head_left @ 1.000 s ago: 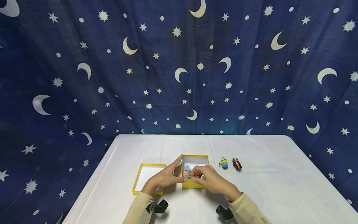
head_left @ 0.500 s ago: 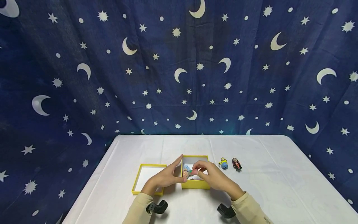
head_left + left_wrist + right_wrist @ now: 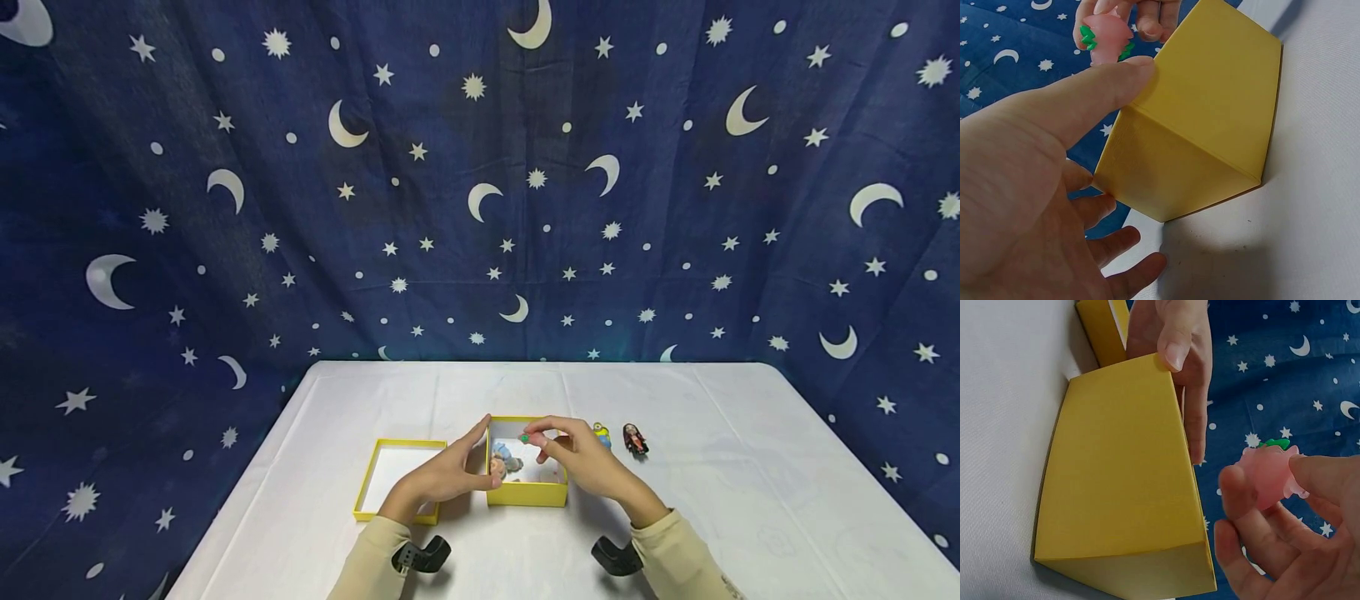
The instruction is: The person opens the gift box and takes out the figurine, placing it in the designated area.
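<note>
My right hand [image 3: 592, 460] pinches a small pink toy figure with green leaf-like parts [image 3: 1266, 475] between thumb and fingers. It is held above the right part of an open yellow box [image 3: 527, 495]. My left hand [image 3: 438, 475] touches the box's left side, its thumb at the near rim and its fingers stretched out along the wall. In the left wrist view, some of those fingertips stand apart from the box. Inside the box, at the left, lie small figures [image 3: 512, 458] in light blue, grey and peach, partly hidden by my left hand.
A yellow-rimmed box lid [image 3: 397, 471], white inside, lies left of the box, partly behind my left wrist. Right of the box are a yellow-and-blue Minion figure [image 3: 602, 434], partly covered by my right hand, and a dark-haired figure [image 3: 635, 440]. A star-patterned cloth [image 3: 480, 250] hangs behind.
My right hand has risen from inside the box and moved away and to the right, lifting the pink toy figure out. My left hand has stayed in place.
</note>
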{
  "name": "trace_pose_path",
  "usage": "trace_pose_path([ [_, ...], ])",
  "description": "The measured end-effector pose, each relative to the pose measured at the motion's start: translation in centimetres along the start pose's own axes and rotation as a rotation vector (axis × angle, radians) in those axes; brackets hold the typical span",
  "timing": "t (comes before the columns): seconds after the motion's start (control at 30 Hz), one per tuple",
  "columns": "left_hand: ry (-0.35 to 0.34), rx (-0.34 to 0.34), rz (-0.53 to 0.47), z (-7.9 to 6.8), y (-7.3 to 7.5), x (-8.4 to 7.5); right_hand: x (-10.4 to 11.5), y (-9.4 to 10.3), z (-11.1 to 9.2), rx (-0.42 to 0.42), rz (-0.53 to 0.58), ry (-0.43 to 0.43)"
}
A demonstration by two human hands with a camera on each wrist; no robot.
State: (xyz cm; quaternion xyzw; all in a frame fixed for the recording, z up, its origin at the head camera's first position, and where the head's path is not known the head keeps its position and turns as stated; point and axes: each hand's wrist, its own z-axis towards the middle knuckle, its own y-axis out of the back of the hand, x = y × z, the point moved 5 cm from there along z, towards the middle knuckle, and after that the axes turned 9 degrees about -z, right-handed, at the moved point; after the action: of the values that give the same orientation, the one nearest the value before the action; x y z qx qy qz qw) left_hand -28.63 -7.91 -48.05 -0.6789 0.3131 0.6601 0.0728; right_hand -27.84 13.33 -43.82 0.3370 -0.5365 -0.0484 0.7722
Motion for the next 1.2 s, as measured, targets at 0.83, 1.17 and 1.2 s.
trace_pose_path([
  [0.83,0.02,-0.012,0.011,0.0,-0.1,0.0,-0.4,0.8,0.0,-0.147,0.228,-0.015],
  [1.17,0.012,0.001,0.015,0.0,-0.1,-0.1,-0.5,1.1,-0.1,-0.162,0.205,0.019],
  [1.2,0.011,0.001,0.02,0.0,-0.1,-0.1,-0.5,1.2,-0.1,-0.16,0.2,0.02],
])
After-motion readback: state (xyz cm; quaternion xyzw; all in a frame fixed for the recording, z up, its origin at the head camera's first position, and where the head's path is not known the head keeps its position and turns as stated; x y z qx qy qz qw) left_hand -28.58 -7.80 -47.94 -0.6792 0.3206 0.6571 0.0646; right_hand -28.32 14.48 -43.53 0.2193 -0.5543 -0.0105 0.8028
